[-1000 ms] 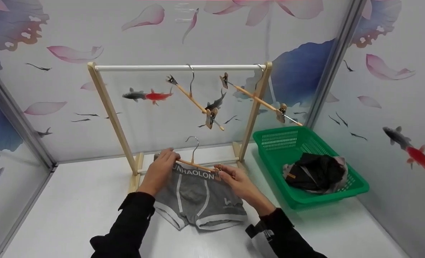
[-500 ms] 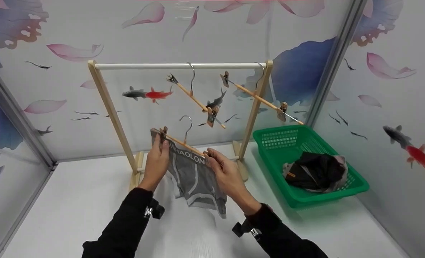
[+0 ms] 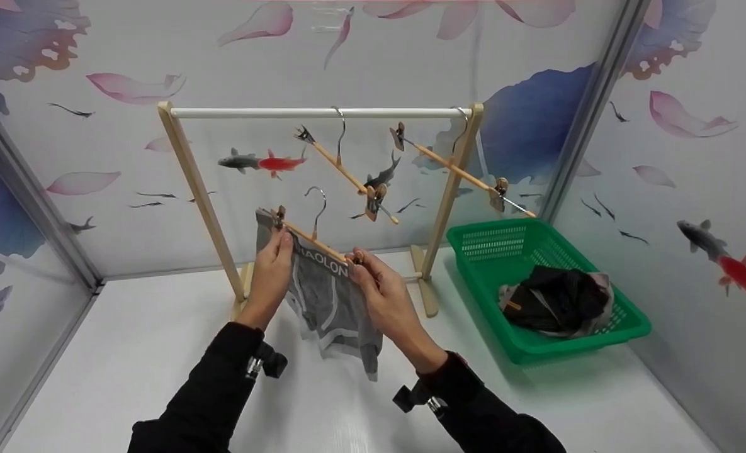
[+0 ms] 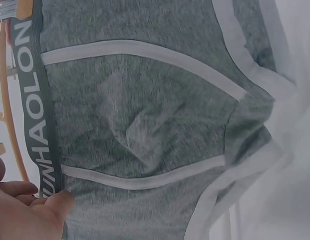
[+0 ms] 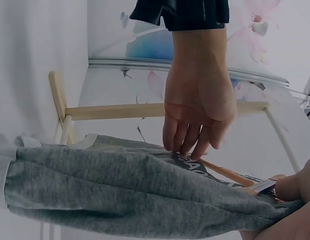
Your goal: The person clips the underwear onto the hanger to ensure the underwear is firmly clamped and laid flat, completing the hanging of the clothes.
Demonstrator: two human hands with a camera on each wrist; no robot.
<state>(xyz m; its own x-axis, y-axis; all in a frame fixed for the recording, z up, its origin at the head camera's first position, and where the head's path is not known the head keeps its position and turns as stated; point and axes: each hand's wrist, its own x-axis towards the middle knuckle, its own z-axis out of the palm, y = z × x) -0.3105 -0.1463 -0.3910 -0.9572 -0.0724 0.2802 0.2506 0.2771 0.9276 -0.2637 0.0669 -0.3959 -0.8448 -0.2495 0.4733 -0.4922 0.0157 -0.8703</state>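
The briefs (image 3: 332,302) hang above the table (image 3: 127,340), near of the rack (image 3: 253,113), waistband uppermost along the hanger (image 3: 303,234). The left clip (image 3: 279,217) sits at the waistband, presumably carrying that side. The left hand (image 3: 271,267) pinches the waistband near this clip, apparently to steady the cloth. The right hand (image 3: 382,292) grips the waistband at the right clip (image 3: 357,257); whether that clip has closed cannot be told. Both forearms angle inward from the near side, keeping the hook unobstructed.
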